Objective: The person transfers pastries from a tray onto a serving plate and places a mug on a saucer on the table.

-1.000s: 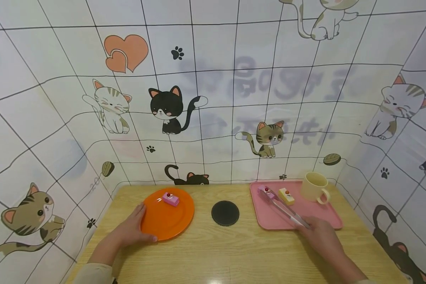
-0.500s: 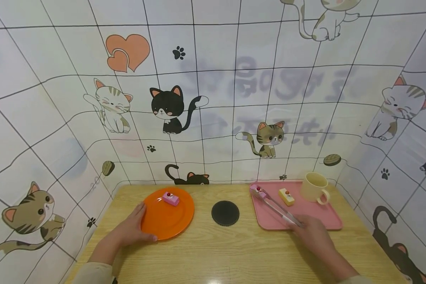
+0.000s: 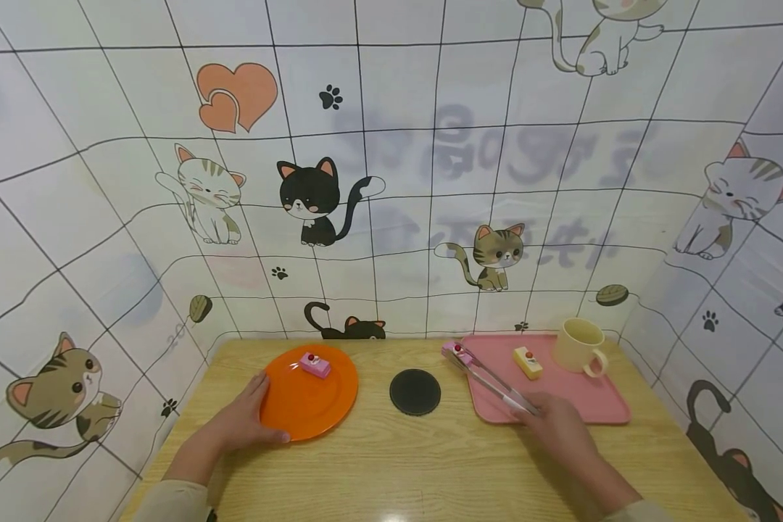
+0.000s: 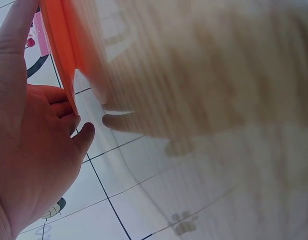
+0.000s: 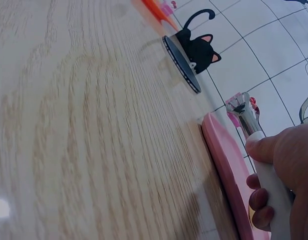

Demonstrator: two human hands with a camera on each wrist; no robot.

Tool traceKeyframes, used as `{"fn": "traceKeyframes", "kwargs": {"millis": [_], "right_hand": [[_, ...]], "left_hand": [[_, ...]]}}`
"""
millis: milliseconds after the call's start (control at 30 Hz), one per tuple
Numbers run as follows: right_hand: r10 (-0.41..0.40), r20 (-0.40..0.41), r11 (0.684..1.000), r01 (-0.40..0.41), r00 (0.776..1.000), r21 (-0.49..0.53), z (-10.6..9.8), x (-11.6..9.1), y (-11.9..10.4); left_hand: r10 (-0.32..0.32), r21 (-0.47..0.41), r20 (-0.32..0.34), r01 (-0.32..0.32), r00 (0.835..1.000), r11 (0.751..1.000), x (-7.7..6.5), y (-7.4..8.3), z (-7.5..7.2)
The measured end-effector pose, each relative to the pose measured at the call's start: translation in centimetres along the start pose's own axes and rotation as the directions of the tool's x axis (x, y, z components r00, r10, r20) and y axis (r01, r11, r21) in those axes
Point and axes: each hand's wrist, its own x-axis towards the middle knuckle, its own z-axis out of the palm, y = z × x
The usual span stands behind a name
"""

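Observation:
My right hand [image 3: 559,428] grips metal tongs [image 3: 499,386] by their pale handle. Between the tips of the tongs is a pink toy cake slice [image 3: 455,352] with a red berry on top, over the left edge of the pink tray [image 3: 600,402]. In the right wrist view the tongs [image 5: 247,114] and their cake overlap the wall beyond the tray. My left hand [image 3: 241,420] holds the orange plate [image 3: 307,413] at its left rim, fingers and thumb spread along the edge. Another pink cake slice [image 3: 315,365] sits on that plate.
A yellow cake slice [image 3: 528,362] and a cream mug [image 3: 577,344] stand on the pink tray. A round black coaster [image 3: 415,392] lies on the wooden table [image 3: 391,471] between plate and tray. Cat-print sheeting [image 3: 404,217] rises behind the table and at both sides.
My right hand has moved left with the tongs, carrying the pink cake from the tray's inside to its left edge. My left hand and the plate have stayed put.

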Motion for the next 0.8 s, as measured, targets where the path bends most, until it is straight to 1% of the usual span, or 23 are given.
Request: {"fn": "traceKeyframes", "kwargs": {"millis": [167, 333, 533, 667, 733, 800], "right_hand": [[-0.024, -0.004, 1.0, 0.024, 1.0, 0.012, 0.5, 0.0, -0.3], [-0.029, 0.008, 0.999, 0.029, 1.0, 0.027, 0.9, 0.2, -0.8], [-0.019, 0.023, 0.999, 0.018, 1.0, 0.048, 1.5, 0.3, -2.0], [-0.003, 0.049, 0.998, 0.0, 0.999, 0.058, 2.0, 0.5, -3.0], [-0.003, 0.062, 0.998, 0.0, 0.998, 0.059, 2.3, 0.6, -3.4], [-0.021, 0.065, 0.998, 0.017, 0.998, 0.061, 2.6, 0.7, -3.8]], "left_hand": [[-0.005, -0.002, 0.001, 0.005, 1.0, 1.0, 0.0, 0.0, -0.1], [-0.004, -0.002, 0.0, 0.004, 1.0, 1.0, 0.0, 0.0, 0.0], [0.003, 0.001, -0.006, -0.003, 1.0, 1.0, 0.1, 0.0, 0.0], [0.0, -0.001, -0.004, 0.0, 1.0, 1.0, 0.0, 0.1, 0.0], [-0.001, 0.001, -0.003, 0.001, 1.0, 1.0, 0.0, 0.1, 0.0], [-0.001, 0.001, -0.002, 0.001, 1.0, 1.0, 0.0, 0.1, -0.1]]}}
